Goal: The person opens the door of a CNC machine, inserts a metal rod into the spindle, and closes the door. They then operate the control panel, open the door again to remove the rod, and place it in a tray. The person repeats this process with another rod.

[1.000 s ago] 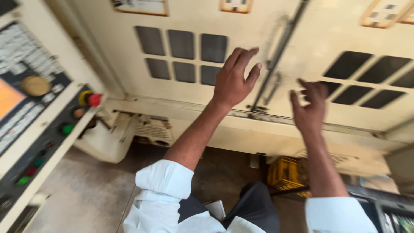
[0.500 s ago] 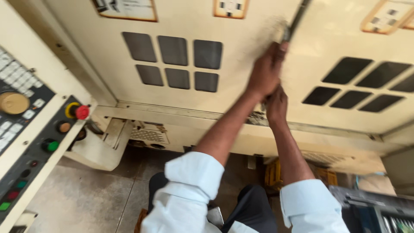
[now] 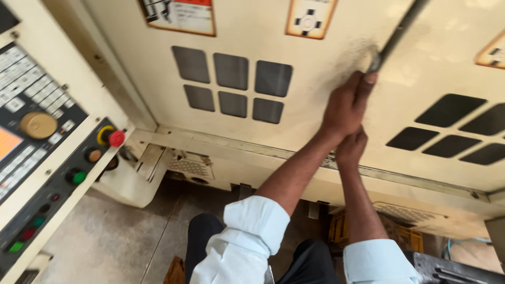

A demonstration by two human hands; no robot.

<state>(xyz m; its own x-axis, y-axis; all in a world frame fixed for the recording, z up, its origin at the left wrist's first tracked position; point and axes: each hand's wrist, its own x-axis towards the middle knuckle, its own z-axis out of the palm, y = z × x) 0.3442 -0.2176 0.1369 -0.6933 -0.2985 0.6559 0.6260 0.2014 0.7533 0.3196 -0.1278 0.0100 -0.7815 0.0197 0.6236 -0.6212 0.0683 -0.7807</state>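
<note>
A dark metal door handle bar (image 3: 399,36) runs diagonally down the cream machine door (image 3: 315,63). My left hand (image 3: 344,108) is wrapped around the bar's lower part, thumb pointing up along it. Directly below, my right hand (image 3: 351,147) is closed in a fist on the same line, partly covered by the left hand. The stretch of handle under both hands is hidden. Both forearms reach up from rolled white sleeves.
A control panel (image 3: 37,152) with a keypad, a brass dial, a red emergency button (image 3: 116,138) and green buttons stands at the left. The door has dark square window panes (image 3: 234,84). Below are a ledge with a vent grille (image 3: 192,167), a concrete floor and a yellow object (image 3: 342,229).
A second ago both hands were open and apart, reaching toward the door. They then came together on the handle and are now closed on it, one above the other.
</note>
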